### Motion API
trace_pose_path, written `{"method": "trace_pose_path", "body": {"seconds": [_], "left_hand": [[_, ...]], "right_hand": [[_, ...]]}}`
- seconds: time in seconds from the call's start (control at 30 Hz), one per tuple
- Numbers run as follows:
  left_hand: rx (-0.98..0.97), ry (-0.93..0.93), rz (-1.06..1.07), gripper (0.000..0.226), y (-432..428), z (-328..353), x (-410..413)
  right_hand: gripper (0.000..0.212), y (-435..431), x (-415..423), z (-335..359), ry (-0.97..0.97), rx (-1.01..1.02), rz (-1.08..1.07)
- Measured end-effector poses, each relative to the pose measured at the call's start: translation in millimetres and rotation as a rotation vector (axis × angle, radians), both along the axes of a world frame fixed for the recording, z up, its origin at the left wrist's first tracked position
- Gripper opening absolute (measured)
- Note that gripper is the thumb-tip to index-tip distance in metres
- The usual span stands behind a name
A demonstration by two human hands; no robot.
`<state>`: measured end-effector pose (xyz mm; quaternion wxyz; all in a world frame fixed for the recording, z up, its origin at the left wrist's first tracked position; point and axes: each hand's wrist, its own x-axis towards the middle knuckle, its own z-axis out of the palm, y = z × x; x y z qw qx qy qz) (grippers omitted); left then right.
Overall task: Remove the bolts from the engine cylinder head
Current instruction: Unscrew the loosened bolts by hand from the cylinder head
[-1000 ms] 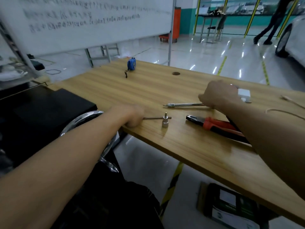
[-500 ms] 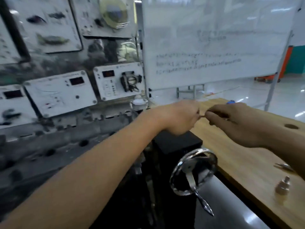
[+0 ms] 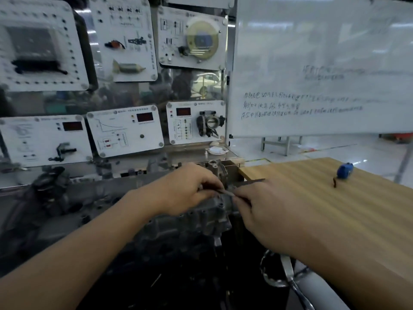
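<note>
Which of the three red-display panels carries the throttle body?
The rightmost panel, next to the whiteboard; the middle panel shows a curve graph, the left panel a small black part.
</note>
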<state>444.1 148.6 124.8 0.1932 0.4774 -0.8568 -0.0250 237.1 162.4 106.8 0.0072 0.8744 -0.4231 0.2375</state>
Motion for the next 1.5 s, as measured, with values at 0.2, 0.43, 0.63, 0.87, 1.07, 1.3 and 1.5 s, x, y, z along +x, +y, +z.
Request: {"method": "trace_pose_path", "body": {"seconds": [0.2,0.43,0.63,0.87,1.07,1.3,1.5], "left_hand": [[0.042,-0.017,-0.023,0.018,-5,-6,-6],[0.079,-0.032,-0.021,0.019,-9,-7,-9],[0.088,-0.112,-0.042,0.020,-9,-6,-10],[0.117,-0.171,-0.061,0.022,-11,-9,-9],[0.241,0.201,-0.072,0.025,-10,-15,-2],[0.046,0.276,-0.033,0.014,-9,-35,-10],[0.002,0.326,-0.013,0.013,-5,-42,-15]], "right_hand": [[0.039,9,7,-21,-0.078,0.067,-0.114],[0.030,20,23,-35,-0.199,0.121,-0.218],[0.032,34,45,-38,-0.271,0.191,-0.365],[0.028,29,35,-41,-0.155,0.132,-0.347],[0.031,17,16,-48,-0.021,-0.065,-0.189],[0.058,0,5,-55,-0.067,-0.191,-0.089],[0.051,-9,-3,-56,-0.107,-0.142,0.007]]}}
